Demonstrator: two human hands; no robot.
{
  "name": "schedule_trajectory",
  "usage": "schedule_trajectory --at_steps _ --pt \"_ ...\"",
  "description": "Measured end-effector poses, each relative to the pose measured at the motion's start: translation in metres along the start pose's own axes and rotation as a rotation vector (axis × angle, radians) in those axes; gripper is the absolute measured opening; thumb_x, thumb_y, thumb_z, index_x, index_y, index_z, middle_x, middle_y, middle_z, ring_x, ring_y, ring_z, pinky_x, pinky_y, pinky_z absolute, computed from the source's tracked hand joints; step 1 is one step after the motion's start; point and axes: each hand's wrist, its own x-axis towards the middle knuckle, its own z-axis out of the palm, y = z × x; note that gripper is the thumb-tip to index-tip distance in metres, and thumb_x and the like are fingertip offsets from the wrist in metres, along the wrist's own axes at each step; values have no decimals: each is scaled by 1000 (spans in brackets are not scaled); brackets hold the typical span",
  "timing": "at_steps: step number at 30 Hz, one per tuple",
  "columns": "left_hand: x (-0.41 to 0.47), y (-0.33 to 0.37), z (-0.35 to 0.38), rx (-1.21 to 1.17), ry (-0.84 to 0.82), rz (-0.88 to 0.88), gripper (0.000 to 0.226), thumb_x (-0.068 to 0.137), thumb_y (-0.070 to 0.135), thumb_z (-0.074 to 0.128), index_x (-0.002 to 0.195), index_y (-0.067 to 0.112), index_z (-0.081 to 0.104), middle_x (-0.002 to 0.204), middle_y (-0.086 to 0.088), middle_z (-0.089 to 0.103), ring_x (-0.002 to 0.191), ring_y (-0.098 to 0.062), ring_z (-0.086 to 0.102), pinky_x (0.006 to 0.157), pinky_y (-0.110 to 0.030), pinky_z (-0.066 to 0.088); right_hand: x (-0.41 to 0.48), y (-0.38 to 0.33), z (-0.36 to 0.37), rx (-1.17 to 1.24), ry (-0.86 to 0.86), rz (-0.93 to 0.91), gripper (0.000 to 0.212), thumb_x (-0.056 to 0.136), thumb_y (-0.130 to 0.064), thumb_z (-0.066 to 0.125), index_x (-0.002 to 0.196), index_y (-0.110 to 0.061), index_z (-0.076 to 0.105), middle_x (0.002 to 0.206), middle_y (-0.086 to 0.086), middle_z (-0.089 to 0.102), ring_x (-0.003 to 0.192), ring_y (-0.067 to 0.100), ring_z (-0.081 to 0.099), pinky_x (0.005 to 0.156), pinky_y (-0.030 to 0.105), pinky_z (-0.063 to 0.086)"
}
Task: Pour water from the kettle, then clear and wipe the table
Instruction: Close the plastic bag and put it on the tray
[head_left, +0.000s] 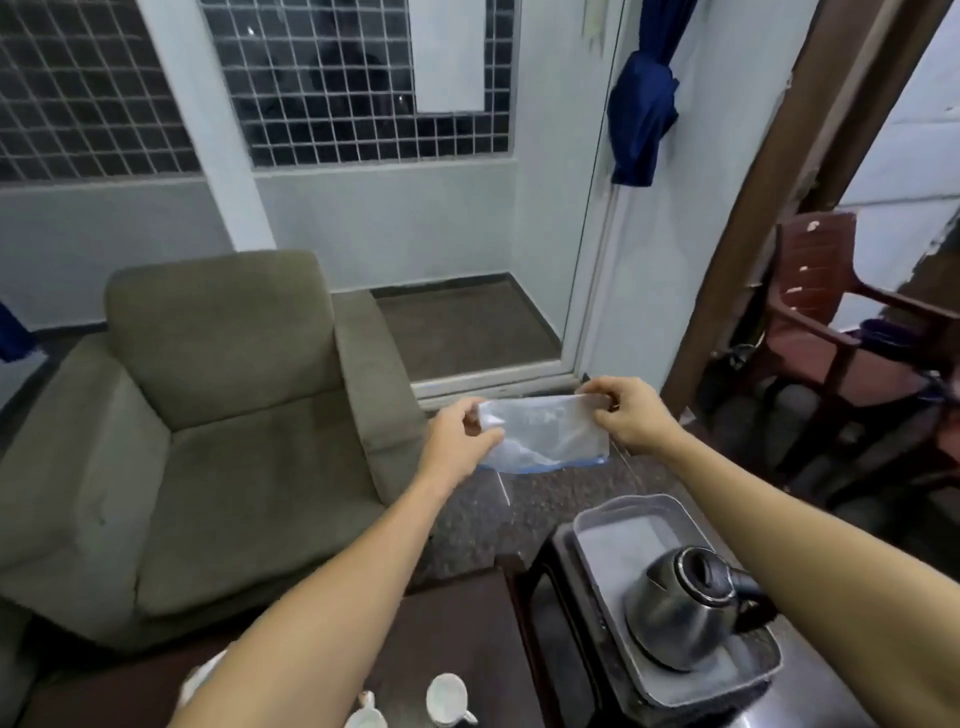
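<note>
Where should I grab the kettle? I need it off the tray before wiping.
Take the kettle by its black handle, which juts out on its right side, so come in from the right and above with the right hand. The rounded, shiny steel body looks slippery. It sits upright in the grey tray, so lift straight up.
</note>
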Motion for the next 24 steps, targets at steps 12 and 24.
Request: schedule_trajectory --at_steps 12,24 --pt "26 -67 264 256 -159 -188 20 83 31 79 101 26 73 93 4 77 96 -19 71 78 -28 50 40 264 15 -298 -179 174 32 76 0 60 94 -19 79 98 2 76 95 25 70 78 26 48" --pt "58 -169 364 456 -253 -254 26 82 41 75 106 34 69 101 6 77 103 -25 70 87 -35 55 58 387 98 -420 -301 200 27 79 -3 58 93 -21 71 102 5 66 95 35 64 77 37 50"
